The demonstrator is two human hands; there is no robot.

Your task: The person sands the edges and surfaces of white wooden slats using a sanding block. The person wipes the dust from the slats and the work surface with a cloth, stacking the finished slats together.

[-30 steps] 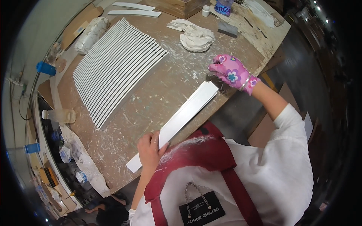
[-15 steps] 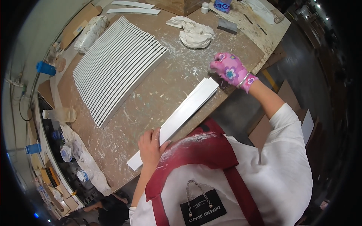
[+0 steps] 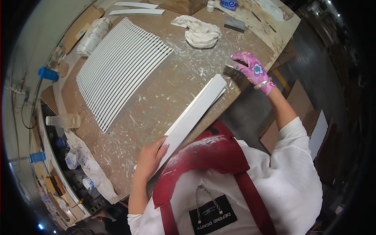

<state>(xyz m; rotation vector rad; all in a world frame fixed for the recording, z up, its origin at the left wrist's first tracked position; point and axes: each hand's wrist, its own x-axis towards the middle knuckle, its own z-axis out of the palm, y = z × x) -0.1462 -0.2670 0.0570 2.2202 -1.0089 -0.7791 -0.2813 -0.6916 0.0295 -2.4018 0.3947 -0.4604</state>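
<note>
Two or more long white slats (image 3: 199, 105) lie stacked at a slant along the table's near edge, slightly fanned at the far end. My bare left hand (image 3: 150, 156) grips their near end, thumb on the top face and fingers round the far side. Beyond their other end my right hand (image 3: 252, 70), in a pink flowered glove, is raised near the table's right edge. Its thumb and fingers are spread with a dark gap between them, and I see nothing held there. A dark patch lies just under its fingertips, too unclear to name.
A row of many white slats (image 3: 125, 70) lies side by side on the brown table (image 3: 156, 111). Behind are a crumpled white cloth (image 3: 201, 34), a grey block (image 3: 234, 24), a small white bottle (image 3: 210, 6) and two loose slats (image 3: 137, 12). A cloudy jar (image 3: 64, 121) stands left.
My right hand has moved right, away from the slats' end, and its fingers have opened. My left hand has shifted toward me, and the slat stack has tipped and turned a little.
</note>
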